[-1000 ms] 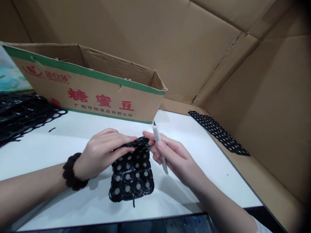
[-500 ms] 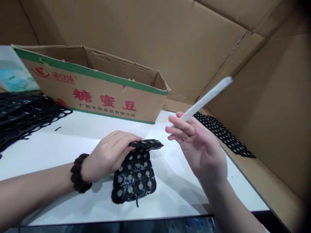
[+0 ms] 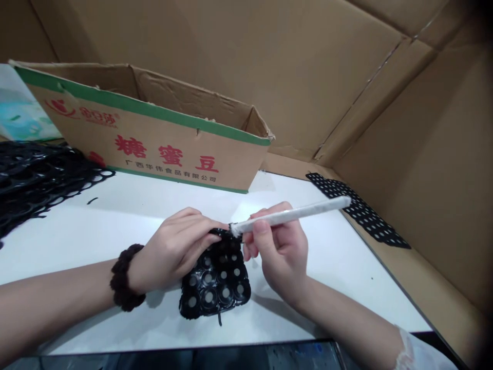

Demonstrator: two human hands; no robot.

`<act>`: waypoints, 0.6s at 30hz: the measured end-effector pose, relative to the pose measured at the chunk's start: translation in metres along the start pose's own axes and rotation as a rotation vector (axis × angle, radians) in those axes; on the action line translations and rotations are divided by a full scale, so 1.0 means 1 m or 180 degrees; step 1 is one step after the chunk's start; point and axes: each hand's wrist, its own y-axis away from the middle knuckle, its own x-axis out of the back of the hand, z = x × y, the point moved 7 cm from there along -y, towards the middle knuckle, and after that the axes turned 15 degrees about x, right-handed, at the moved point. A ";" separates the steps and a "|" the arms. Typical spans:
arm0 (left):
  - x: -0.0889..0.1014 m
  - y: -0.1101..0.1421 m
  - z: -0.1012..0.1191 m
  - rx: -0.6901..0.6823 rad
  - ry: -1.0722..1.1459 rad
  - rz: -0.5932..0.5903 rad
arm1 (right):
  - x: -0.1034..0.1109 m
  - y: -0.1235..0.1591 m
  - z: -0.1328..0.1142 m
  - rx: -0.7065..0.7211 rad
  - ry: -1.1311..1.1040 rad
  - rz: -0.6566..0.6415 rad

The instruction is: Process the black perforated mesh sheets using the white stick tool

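Observation:
Black rubbery sheet with rows of round cells and pale dots lies on the white table, its far end lifted and folded. My left hand is closed on that far end, with fingers and thumb pinching the black material. In my right hand, a slim white stick, seemingly wrapped, is held like a pen. Its left tip meets the folded edge of the sheet beside my left fingertips. A thin black strip pokes out from the sheet's near edge.
Behind my hands stands an open cardboard box with a green rim and red lettering. A pile of black perforated sheets lies at the left. Another dotted black sheet lies at the right, near the cardboard wall.
My right hand has turned over and come left and down, bringing the white stick's tip to the sheet's folded edge. My left hand keeps its hold, and the folded flap sits lower.

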 end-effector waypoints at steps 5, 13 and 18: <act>-0.002 -0.001 -0.001 -0.0008 0.0012 -0.0062 | -0.001 0.004 0.002 0.0264 0.0045 -0.0123; 0.001 -0.001 0.000 0.0039 0.0009 -0.0107 | -0.001 0.003 -0.001 0.0408 0.0127 -0.0221; -0.001 -0.004 0.000 0.0109 0.0020 -0.0135 | 0.001 0.003 -0.001 0.0435 0.0368 -0.0197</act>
